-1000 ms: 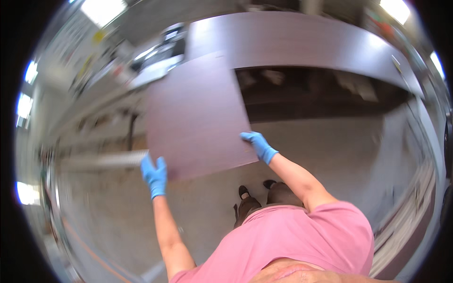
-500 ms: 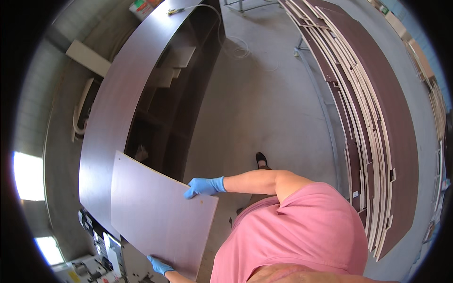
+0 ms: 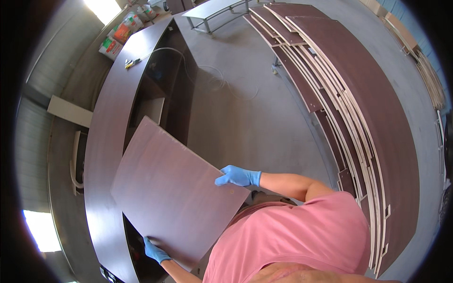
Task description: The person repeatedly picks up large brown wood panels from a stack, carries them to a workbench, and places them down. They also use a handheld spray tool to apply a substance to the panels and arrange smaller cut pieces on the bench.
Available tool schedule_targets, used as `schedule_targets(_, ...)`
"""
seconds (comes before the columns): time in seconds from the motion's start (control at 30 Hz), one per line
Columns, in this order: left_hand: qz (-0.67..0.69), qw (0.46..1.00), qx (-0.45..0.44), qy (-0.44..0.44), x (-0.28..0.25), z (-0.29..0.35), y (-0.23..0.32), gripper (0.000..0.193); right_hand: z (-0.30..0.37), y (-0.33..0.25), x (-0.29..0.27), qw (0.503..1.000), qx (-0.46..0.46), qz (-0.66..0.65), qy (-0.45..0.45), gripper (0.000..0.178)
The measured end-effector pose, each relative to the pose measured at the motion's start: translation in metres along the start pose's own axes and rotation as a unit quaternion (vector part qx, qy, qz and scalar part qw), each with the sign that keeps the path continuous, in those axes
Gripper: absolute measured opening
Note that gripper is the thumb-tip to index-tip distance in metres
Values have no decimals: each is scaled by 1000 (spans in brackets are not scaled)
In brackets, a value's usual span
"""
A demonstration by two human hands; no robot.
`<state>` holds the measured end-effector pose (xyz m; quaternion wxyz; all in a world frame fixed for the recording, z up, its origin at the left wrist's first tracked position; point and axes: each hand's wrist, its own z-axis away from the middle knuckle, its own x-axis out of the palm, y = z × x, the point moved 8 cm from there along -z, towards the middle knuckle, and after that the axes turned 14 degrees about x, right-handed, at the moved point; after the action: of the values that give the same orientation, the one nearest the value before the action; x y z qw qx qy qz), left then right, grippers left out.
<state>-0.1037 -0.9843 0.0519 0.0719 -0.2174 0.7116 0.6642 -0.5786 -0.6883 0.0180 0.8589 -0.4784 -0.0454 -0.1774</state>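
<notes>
Both my hands, in blue gloves, hold a flat rectangular brown board (image 3: 170, 188) tilted in front of my body. My right hand (image 3: 239, 176) is closed on its right edge near a corner, thumb on the upper face. At the lower left edge, my left hand (image 3: 155, 250) grips the board, with part of its fingers hidden. Beneath and beyond the board stands a long dark brown cabinet (image 3: 106, 127) with a smooth top and open compartments along its side. The board covers part of the cabinet's opening.
On the right, a long stack of brown panels (image 3: 363, 94) with pale edges rests on a wheeled frame. An air tool (image 3: 132, 62) lies on the cabinet, its thin hose (image 3: 219, 78) curling onto the floor. A light table (image 3: 212, 12) and several bags (image 3: 123, 32) stand farther back.
The board has turned and shifted right and forward in my hands; both grips hold. My view has moved along the cabinet, showing more of its far end and the bags.
</notes>
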Motion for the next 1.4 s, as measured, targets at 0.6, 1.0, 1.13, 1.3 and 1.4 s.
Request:
schedule_targets(0.6,46,892,265,-362,859,-30,412,44,4,-156,-467,883,-149,-214,390,42)
schedule_targets(1.0,65,816,354,-453,1294,125,654,49,1,-233,-804,812,-180,-270,486,46)
schedule_targets(1.13,25,780,379,-498,1417,188,699,52,0,-240,-877,774,-215,-313,506,45)
schedule_targets(1.3,53,737,403,-541,1574,263,736,47,-6,-247,-948,731,-149,-341,571,49)
schedule_targets(1.4,52,714,373,-590,1673,293,753,47,-6,-263,-993,715,-61,-307,625,54)
